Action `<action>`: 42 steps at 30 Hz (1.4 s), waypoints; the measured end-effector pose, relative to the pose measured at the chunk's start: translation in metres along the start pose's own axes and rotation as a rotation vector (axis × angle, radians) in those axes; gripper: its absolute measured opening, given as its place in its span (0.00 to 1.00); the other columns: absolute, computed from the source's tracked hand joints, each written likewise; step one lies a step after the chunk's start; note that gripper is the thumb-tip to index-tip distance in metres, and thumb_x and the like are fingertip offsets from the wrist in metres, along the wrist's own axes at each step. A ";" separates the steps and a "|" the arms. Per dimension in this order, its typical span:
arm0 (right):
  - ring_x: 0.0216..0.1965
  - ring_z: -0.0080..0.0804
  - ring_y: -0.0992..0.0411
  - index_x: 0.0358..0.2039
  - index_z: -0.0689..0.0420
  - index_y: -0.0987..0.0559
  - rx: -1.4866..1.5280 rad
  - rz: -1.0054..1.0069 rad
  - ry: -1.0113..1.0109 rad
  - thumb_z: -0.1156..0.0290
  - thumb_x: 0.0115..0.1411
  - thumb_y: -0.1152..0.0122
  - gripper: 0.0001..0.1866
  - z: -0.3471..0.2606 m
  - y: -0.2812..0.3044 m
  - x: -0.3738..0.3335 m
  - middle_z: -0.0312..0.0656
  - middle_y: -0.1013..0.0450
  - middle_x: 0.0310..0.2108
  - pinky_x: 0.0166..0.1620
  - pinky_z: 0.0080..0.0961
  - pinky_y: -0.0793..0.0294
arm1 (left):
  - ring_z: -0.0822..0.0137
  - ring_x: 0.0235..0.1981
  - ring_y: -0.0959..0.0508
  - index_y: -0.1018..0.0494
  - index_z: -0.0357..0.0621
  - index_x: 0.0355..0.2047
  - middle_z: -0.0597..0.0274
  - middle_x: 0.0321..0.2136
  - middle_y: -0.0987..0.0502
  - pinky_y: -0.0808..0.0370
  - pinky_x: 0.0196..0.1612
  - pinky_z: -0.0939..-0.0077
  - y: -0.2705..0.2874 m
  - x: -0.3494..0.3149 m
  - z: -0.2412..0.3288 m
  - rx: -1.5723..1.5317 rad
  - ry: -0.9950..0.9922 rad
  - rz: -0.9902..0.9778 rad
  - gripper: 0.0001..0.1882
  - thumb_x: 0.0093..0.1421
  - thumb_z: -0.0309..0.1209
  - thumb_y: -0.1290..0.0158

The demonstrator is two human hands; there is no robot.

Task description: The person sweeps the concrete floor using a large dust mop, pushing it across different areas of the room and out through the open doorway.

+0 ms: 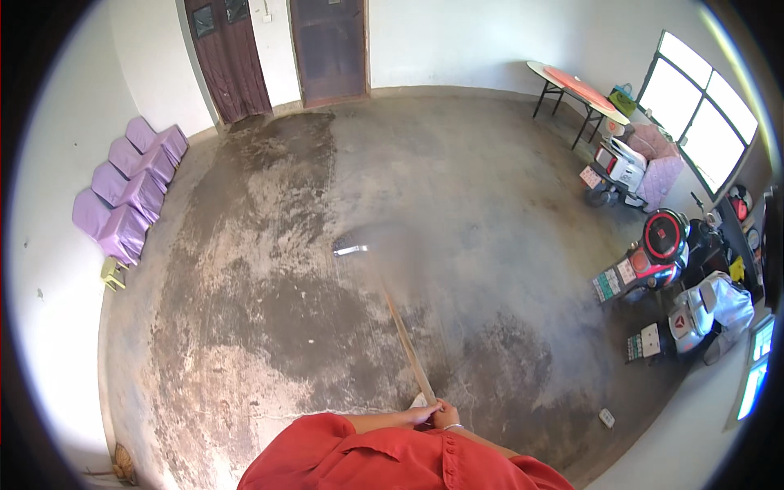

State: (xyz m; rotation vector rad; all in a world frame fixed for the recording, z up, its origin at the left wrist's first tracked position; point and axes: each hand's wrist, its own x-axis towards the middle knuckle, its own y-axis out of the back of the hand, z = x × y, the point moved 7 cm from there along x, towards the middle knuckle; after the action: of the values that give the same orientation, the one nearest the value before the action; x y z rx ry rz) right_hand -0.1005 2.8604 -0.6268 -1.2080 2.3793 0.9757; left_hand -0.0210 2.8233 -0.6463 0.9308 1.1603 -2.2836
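Observation:
Close in front of my body, my left hand [422, 415] and my right hand [446, 416] are closed together around the near end of a long wooden pole [406, 345]. The pole slants forward and slightly left over the concrete floor [294, 327]. Its far end is lost in a blurred patch, so I cannot tell what is fixed there. A shiny silver strip [351, 250] shows just left of that blur. Red clothing covers my upper arms, and a pale band circles my right wrist.
Purple-covered chairs [135, 184] and a small yellow-green stool [113, 273] line the left wall. Along the right stand several scooters [660, 241] and a folding table [572, 84]. A white power strip [606, 418] lies on the floor at right. A dark curtain [229, 61] hangs beside a door [329, 49].

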 end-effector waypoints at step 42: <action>0.35 0.50 0.29 0.38 0.61 0.29 -0.385 -0.296 0.240 0.55 0.49 0.45 0.23 -0.516 -0.275 0.541 0.55 0.28 0.30 0.35 0.36 0.30 | 0.65 0.46 0.33 0.43 0.44 0.53 0.59 0.48 0.36 0.34 0.45 0.71 0.314 0.057 0.676 -0.292 -0.361 0.341 0.31 0.57 0.54 0.59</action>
State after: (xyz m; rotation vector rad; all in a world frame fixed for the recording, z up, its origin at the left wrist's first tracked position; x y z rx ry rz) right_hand -0.1869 2.0691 -0.6611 -1.8503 2.1444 1.2836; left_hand -0.1204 2.0870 -0.5681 0.5292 1.0449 -1.8496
